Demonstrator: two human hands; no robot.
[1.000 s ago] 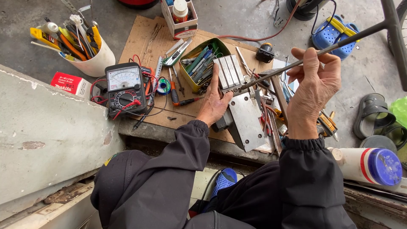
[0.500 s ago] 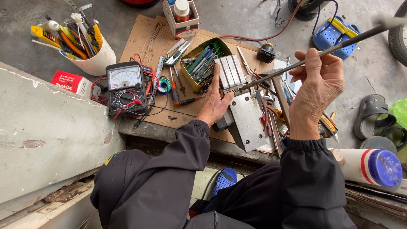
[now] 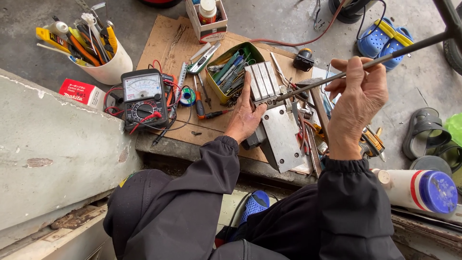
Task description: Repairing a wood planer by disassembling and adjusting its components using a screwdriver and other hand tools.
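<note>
While the head view looks down, left hand point(image 3: 246, 115) lies flat, fingers extended, on a ribbed grey metal block point(image 3: 263, 83) atop a smooth steel plate point(image 3: 284, 137). Right hand point(image 3: 356, 98) is closed around a thin dark metal rod point(image 3: 399, 50), tip meeting the block. Corrugated cardboard sheet point(image 3: 166, 41) is crowded: analog multimeter point(image 3: 143, 97) left, green tool tin point(image 3: 231, 72) beside the block. Bare concrete lies past the far edge.

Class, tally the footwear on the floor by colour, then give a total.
Blue clogs: 3
Grey sandals: 2
Total: 5
</note>
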